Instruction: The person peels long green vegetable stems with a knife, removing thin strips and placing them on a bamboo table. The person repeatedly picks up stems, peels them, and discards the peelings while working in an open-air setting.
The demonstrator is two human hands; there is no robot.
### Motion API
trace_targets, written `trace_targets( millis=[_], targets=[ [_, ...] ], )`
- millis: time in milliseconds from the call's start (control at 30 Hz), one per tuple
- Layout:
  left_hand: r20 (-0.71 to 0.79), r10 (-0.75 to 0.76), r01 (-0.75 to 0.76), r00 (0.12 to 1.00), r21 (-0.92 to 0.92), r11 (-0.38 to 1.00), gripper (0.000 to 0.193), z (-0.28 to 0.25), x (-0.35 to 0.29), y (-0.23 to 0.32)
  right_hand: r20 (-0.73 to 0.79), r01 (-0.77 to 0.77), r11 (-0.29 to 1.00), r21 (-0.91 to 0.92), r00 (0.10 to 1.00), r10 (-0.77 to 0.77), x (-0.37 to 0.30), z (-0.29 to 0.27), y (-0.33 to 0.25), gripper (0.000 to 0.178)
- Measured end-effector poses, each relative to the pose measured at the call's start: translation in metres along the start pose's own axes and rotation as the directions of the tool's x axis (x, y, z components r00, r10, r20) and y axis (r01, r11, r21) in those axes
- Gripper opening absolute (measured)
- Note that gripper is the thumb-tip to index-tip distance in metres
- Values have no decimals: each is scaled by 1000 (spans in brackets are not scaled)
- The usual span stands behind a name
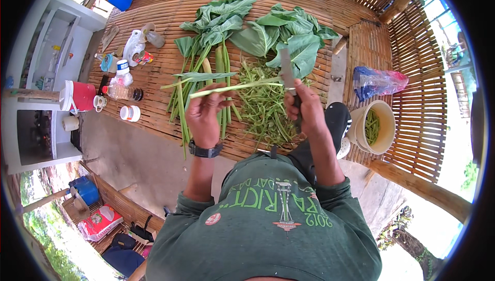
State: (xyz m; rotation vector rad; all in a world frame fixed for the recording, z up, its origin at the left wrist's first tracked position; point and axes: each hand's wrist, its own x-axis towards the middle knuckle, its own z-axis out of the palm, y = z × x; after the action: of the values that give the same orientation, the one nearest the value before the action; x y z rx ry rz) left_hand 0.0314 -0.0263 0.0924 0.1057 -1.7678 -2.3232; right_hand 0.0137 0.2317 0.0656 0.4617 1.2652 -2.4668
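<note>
My left hand (205, 118) pinches a pale green leaf stalk (242, 86) near its cut end, above the bamboo table (160, 82). The stalk runs rightward to the blade of a knife (285, 67). My right hand (310, 106) is wrapped round the knife's dark handle, blade pointing away from me. Behind the blade spreads a broad green leaf (301, 56); whether it joins the stalk I cannot tell. Thin green peelings (265, 113) are heaped below the stalk. Left of them lies a bunch of long-stalked leaves (219, 20), with more large leaves (258, 38) at the far middle.
At the right, a cream bucket (389, 126) holds cut green pieces, beside a blue and red plastic bag (379, 82). Bottles, jars and a white plastic bag (135, 44) stand on the table's left. A red and white cooler jug (80, 95) is farther left.
</note>
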Motion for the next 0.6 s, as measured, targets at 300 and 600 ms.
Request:
trace_targets(
  millis=[300, 600],
  targets=[
    [-201, 40, -54, 979, -68, 996, 21, -66, 25, 16, -182, 74, 775, -628, 954, -238, 40, -128, 4, 38],
    [-155, -1, -2, 988, -20, 1000, 22, -30, 15, 1, -10, 209, 386, -898, 870, -494, -13, 12, 2, 32]
  ],
)
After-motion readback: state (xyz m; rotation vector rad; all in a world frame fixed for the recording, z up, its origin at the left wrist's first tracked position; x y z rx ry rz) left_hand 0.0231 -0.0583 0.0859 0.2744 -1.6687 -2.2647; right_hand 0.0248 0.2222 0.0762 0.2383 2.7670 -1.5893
